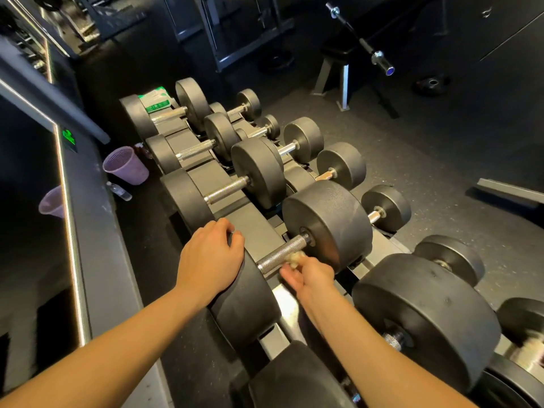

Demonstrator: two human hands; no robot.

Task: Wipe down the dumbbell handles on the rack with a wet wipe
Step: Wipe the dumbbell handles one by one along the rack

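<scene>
Rubber floor (412, 136), dumbbell rack (256, 228), right hand (309, 275) pinching wipe (295, 257), left hand (209, 257) gripping dumbbell head (247, 307)

Your view is dim: overhead light glints off knurled handles (226, 189), a light strip (68, 207) glares at left, edges bow, lower right smears.

The rack (265, 231) runs away from me across the floor (441, 142), with dumbbells lying crosswise on it in two rows. On the near dumbbell (326, 225) the left grip (209, 254) rests over the left head. The right grip (309, 278) holds a wipe (295, 257) against the near side of its handle (281, 254). A pack of wipes (156, 100) lies on the farthest dumbbell. Left of the rack a basket (126, 166) stands on the floor, a bottle (120, 191) lying just in front of it. Behind the rack, to the right, are a bench (338, 54) and a barbell (362, 39).
</scene>
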